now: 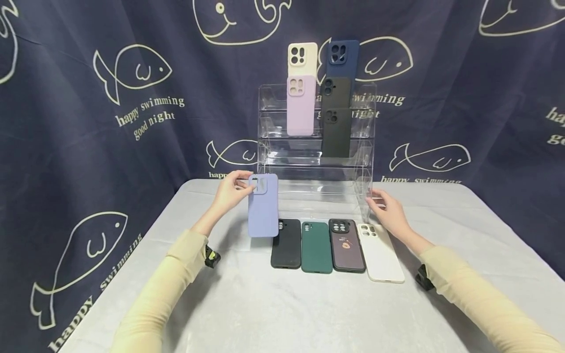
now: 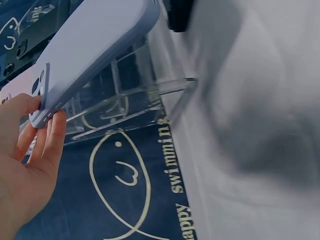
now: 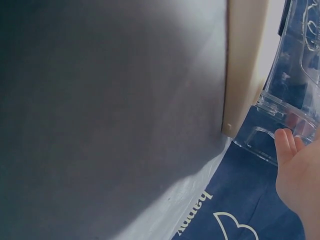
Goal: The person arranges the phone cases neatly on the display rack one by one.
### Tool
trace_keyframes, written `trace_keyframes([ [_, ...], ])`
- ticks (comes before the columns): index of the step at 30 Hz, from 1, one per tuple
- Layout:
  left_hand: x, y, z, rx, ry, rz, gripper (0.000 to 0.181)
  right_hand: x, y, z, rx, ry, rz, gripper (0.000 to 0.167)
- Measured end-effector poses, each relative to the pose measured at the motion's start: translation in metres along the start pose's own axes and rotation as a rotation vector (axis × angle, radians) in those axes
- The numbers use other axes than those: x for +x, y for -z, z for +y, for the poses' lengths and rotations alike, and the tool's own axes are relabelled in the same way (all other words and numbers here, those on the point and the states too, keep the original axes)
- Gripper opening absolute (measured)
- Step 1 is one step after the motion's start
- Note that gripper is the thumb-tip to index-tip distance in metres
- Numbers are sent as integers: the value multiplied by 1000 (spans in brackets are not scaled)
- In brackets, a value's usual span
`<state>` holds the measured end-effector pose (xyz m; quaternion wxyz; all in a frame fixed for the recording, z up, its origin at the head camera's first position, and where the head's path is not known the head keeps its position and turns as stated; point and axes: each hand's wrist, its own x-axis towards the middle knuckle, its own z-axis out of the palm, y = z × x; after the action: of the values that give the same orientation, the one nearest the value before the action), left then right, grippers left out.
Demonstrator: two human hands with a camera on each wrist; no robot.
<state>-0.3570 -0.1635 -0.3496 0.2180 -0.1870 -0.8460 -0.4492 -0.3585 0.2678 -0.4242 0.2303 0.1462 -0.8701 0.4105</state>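
In the head view my left hand (image 1: 232, 190) holds a lavender-blue phone case (image 1: 263, 211) by its top end, near the camera cutout. The left wrist view shows the thumb on the case's back and the fingers along its edge. The case is raised in front of the left side of a clear stepped display rack (image 1: 318, 189). My right hand (image 1: 390, 213) is at the rack's lower right side, thumb and fingers gripping its side panel. A white phone case (image 1: 384, 255) lies on the table just below that hand.
Beside the white case lie a dark printed case (image 1: 347, 247), a green case (image 1: 317, 250) and a black case (image 1: 287, 247). Upper tiers of the rack hold cream (image 1: 302, 63), lilac (image 1: 301, 110), navy (image 1: 346, 63) and dark cases (image 1: 337, 135). A fish-print curtain (image 1: 145, 147) hangs behind.
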Motion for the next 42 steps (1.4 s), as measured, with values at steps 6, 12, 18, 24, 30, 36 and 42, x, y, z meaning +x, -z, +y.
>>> trace_keyframes([
  [6,15,-1,10,15,-53,36,38,0,-1,-1,7,14,8,41],
  [12,28,-4,20,21,-47,60,39,-1,0,-3,8,17,11,42],
  [18,43,-5,34,0,-30,79,38,1,1,-3,2,5,13,42],
  [24,53,-7,43,-13,-25,100,39,0,1,-3,16,-6,1,44],
  [30,63,-8,48,-20,-40,110,40,0,-1,0,24,10,8,43],
  [36,79,-10,55,-30,-56,125,40,0,-1,2,22,4,9,43],
  [42,94,-13,66,-28,-76,146,41,1,0,2,17,5,12,43],
])
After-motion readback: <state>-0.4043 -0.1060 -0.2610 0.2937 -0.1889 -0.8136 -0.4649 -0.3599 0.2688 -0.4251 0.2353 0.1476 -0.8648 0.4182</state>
